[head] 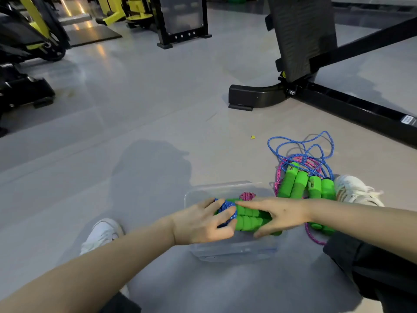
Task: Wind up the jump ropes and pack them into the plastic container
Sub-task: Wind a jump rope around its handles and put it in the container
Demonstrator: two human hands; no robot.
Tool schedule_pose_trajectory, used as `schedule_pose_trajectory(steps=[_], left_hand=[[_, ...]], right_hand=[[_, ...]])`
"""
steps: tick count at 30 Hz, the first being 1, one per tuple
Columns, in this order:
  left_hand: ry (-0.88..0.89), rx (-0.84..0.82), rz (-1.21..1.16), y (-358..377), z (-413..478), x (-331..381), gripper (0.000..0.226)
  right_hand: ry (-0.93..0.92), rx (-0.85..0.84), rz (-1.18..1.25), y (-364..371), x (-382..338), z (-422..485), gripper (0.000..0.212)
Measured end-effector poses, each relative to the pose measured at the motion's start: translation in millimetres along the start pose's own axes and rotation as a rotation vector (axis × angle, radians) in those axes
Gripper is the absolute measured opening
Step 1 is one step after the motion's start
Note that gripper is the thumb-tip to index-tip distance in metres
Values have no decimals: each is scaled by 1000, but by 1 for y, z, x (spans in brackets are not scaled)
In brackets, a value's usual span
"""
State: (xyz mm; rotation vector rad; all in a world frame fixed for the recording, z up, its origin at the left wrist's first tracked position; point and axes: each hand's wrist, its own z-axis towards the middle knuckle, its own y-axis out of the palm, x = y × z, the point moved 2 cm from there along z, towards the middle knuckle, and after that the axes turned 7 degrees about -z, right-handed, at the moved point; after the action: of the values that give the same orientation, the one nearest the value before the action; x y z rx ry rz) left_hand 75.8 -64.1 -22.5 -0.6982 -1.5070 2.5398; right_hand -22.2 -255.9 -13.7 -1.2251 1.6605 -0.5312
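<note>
Both forearms reach in from the lower edge and meet over the clear plastic container, which sits on the gym floor between the person's white shoes. The left hand lies palm down at the container's left end, and the right hand comes across from the right, its wrist passing over a second pair of green handles lying outside beside the loose blue rope. The hands cover much of the container's contents; a pink coil peeks out behind them, and the right hand's middle fingers are hard to make out. The left fingers curl round the wound blue coil. The right index finger and thumb are spread wide and straight, resting on the green foam handles inside the container.
</note>
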Motion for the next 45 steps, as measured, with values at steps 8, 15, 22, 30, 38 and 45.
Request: schedule_pose_trajectory(steps=[8,15,22,30,38,45], left_hand=[[-60,-89,-26,38,-18,16,11],[-66,-185,-62,37,-14,13,17],[-57,-277,-224,39,-16,12,42],[-111,-419,-338,29,-38,-2,46],[-338,-462,-484,37,-24,13,41],[-525,-742,-582,32,-13,12,53]], right_hand=[[22,-119,-111,24,15,14,78],[-30,-71,-343,27,10,22,72],[-93,5,-330,27,11,25,72],[-83,-52,-593,27,8,25,67],[-101,-116,-488,27,11,28,65],[-63,-89,-570,29,4,31,62]])
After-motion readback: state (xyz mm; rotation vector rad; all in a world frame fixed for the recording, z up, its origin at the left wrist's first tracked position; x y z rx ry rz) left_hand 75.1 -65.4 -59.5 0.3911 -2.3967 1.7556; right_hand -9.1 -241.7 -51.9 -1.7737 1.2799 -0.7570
